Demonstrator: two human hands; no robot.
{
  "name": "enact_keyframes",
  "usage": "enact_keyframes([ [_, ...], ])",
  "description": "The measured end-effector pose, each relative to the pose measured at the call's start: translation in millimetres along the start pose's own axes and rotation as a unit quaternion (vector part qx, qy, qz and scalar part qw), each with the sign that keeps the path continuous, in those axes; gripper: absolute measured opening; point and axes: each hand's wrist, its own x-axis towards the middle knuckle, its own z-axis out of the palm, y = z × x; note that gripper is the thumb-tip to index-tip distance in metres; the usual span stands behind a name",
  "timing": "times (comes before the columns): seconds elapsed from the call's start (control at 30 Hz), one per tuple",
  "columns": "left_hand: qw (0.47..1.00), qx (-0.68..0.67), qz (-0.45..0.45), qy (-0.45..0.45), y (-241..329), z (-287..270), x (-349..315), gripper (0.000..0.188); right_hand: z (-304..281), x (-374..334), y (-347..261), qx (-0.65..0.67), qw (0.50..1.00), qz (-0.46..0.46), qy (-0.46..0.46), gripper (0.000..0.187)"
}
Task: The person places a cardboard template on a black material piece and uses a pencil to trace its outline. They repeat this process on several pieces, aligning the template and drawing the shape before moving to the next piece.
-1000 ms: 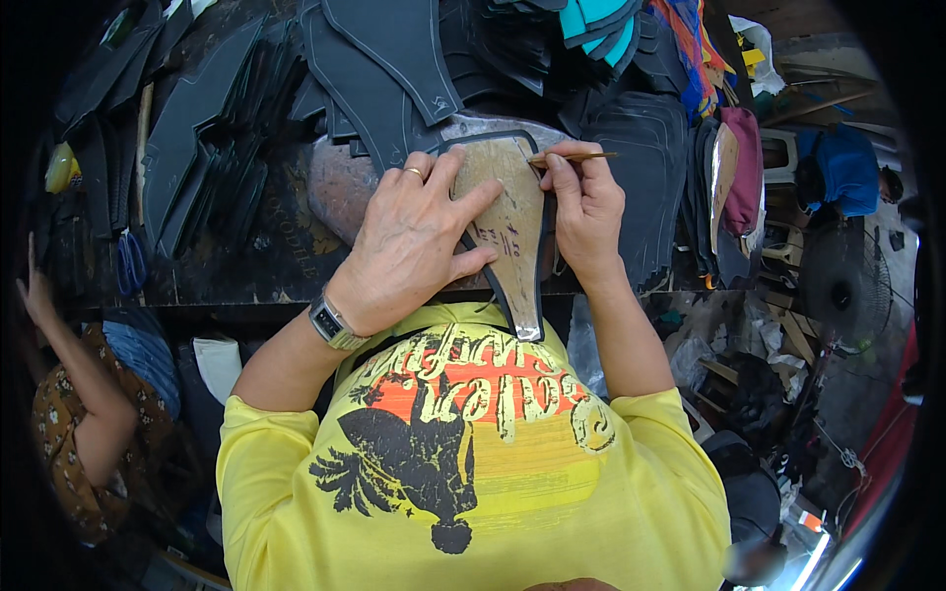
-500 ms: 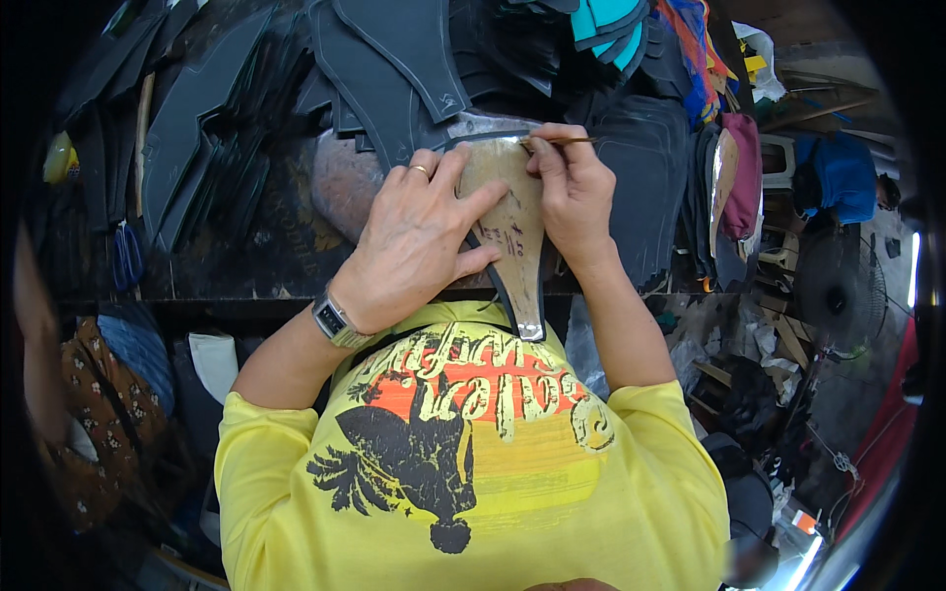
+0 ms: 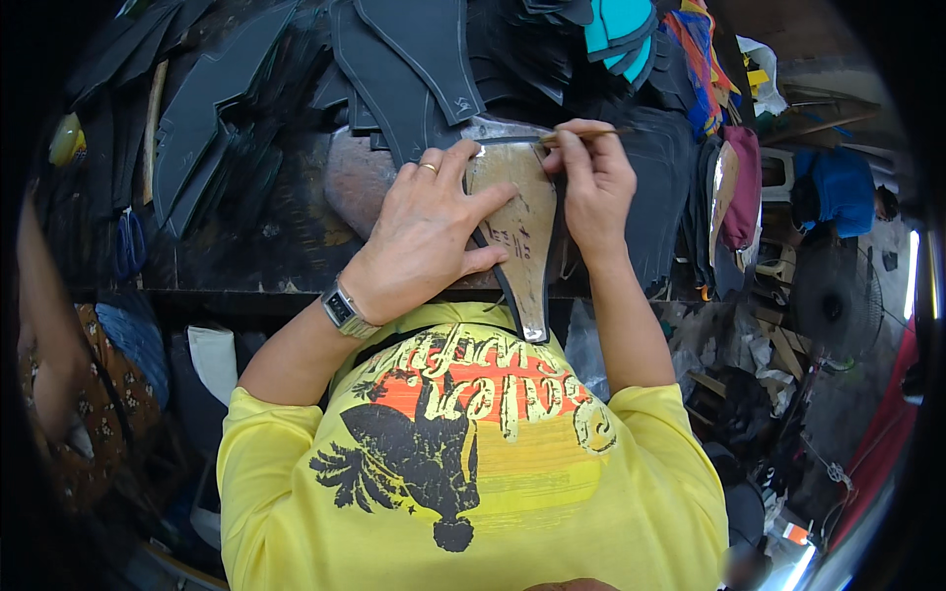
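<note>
My left hand [image 3: 422, 219] lies spread, fingers apart, pressing a tan shoe-upper-shaped template [image 3: 522, 192] down near the table's front. The template is wide at its far end and narrows toward me, with dark marks on its face. Black sheet material [image 3: 506, 292] shows along its edges from underneath. In my right hand [image 3: 597, 192], thumb and fingers are pinched on a thin brown pen-like tool [image 3: 597, 134]. Its tip is at the template's far right corner, partly hidden by my fingers. I cannot make out what kind of tip it has.
Stacks of cut black pieces [image 3: 212, 118] cover the table's far side, with teal pieces [image 3: 619, 30] among them. A brown rounded slab [image 3: 353, 182] lies left of the template. Blue-handled scissors [image 3: 129, 246] are at the left. A fan [image 3: 836, 295] stands right. Another person's arm [image 3: 54, 325] shows at far left.
The whole view has shifted slightly, so the table things appear farther right. My right hand with the tool has moved a little rightward; my left hand stays on the template.
</note>
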Motion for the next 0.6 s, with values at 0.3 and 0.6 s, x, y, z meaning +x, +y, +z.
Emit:
enact_keyframes([
  [0.3, 1.0, -0.007, -0.013, 0.004, -0.7, 2.8, -1.5, 0.061, 19.1, -2.7, -1.7, -0.046, 0.994, -0.003, -0.104, 0.01],
  [0.6, 0.999, 0.023, 0.011, 0.019, 0.0, 5.2, -4.3, 0.056, 26.5, -0.9, -3.6, -0.106, 0.986, -0.047, -0.12, 0.01],
])
